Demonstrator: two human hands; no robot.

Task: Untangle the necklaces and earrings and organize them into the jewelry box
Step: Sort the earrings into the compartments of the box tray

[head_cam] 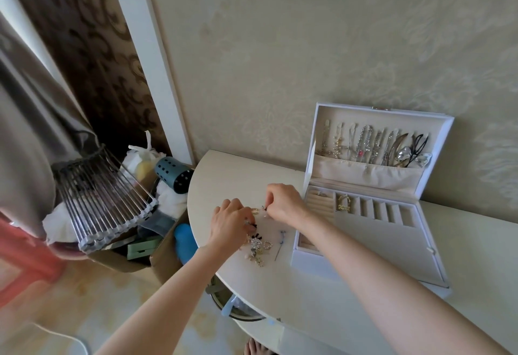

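A tangle of small jewelry [257,247], with pale beads, gold bits and black pieces, lies on the white table [224,181] near its rounded left edge. My left hand [231,223] hovers over the top of the pile, fingers curled onto a small piece. My right hand [283,200] pinches a tiny gold item just above the pile. The two hands almost touch. A thin pin [279,244] lies to the right of the pile. The white jewelry box [361,231] stands open on the right; several necklaces hang inside its lid [372,141], and a gold piece [344,202] sits in one compartment.
Left of the table a cardboard box [157,259] holds a metal rack [103,200], a teal perforated cup [172,174] and cloths. A wallpapered wall rises right behind the table. Below the table edge is a round bin [238,310].
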